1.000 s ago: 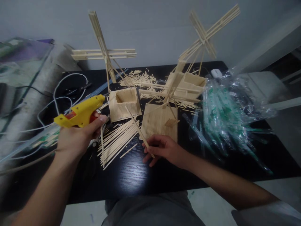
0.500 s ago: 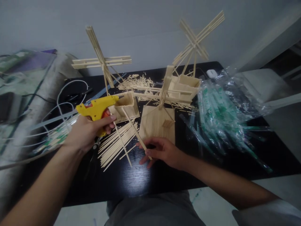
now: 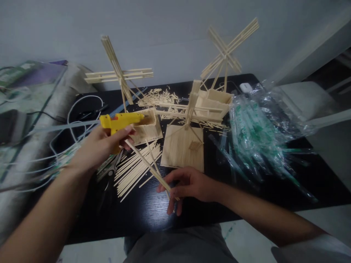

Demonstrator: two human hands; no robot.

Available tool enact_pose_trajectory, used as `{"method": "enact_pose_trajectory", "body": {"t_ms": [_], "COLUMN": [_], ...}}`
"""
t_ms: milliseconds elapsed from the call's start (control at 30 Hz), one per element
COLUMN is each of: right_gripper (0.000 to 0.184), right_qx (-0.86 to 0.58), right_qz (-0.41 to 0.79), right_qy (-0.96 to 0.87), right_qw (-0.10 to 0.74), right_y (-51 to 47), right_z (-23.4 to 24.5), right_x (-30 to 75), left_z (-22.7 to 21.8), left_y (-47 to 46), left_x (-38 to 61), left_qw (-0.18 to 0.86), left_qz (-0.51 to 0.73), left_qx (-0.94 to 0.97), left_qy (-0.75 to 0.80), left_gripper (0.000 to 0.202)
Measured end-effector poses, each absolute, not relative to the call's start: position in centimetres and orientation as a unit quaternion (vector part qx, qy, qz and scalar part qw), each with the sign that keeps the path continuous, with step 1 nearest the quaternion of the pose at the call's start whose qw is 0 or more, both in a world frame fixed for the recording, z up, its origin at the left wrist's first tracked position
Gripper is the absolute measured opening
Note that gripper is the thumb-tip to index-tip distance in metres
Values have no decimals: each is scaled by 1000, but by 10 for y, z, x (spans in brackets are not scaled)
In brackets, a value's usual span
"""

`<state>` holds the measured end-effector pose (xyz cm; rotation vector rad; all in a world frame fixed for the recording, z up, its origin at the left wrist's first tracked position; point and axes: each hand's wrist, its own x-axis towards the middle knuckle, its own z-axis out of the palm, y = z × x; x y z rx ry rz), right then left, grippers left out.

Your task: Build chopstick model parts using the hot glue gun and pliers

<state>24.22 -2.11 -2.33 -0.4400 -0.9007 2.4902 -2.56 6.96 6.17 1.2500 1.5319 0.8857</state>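
My left hand (image 3: pixel 113 142) is closed round a yellow glue gun (image 3: pixel 124 118), its nozzle pointing right over a box of wooden sticks (image 3: pixel 146 133). A wooden stick (image 3: pixel 145 162) slants from the fingertips of that hand down to my right hand (image 3: pixel 189 184), whose thumb and fingers pinch its lower end. Another thin stick (image 3: pixel 153 157) crosses behind it and also runs to my right fingers. Just beyond my right hand stands a square stick base (image 3: pixel 175 149) carrying upright windmill blades (image 3: pixel 192 104).
Loose sticks (image 3: pixel 134 171) lie beside scissors (image 3: pixel 111 171) on the black table (image 3: pixel 219 208). Two more models with crossed blades (image 3: pixel 117 73) stand behind, near a heap of short pieces (image 3: pixel 159 98). Clear plastic wrappers (image 3: pixel 255 131) cover the right side; a white cable (image 3: pixel 68 109) curls at left.
The glue gun has levelled and shifted slightly right. My right hand has moved a little lower, and the stick at my left fingertips now meets my right fingers.
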Motion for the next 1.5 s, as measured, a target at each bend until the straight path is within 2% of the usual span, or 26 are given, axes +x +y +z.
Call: {"method": "enact_pose_trajectory", "body": {"t_ms": [233, 333, 567, 833, 933, 1100, 1200, 1333, 1500], "right_gripper": [39, 38, 40, 41, 38, 39, 39, 39, 37], "right_qx": [-147, -148, -163, -162, -149, -145, -146, -156, -209], "right_qz": [906, 905, 901, 911, 913, 916, 917, 916, 890], "right_qy": [-330, -329, -321, -284, -286, -286, -286, -290, -289], "right_qw": [223, 227, 243, 250, 250, 240, 236, 228, 283], "right_y": [-18, -16, -16, -15, -14, -15, -15, -15, -14], "right_z": [-21, -22, -22, -20, -22, -24, -25, -26, -26], "right_x": [242, 242, 243, 243, 243, 242, 241, 240, 238], "left_z": [82, 81, 80, 61, 51, 32, 18, 7, 13], "left_y": [113, 120, 101, 53, 35, 17, 11, 7, 9], "left_x": [-45, -33, -22, -21, -12, 3, 7, 6, -2], "left_qw": [145, 75, -48, -66, 16, 453, 606, 664, 626], "left_qz": [173, 149, 254, 392, 404, 336, 293, 278, 361], "left_qx": [692, 736, 775, 745, 724, 594, 533, 507, 463], "left_qy": [686, 656, 577, 535, 560, 574, 513, 475, 514], "left_gripper": [49, 47, 31, 12, 10, 34, 39, 37, 35]}}
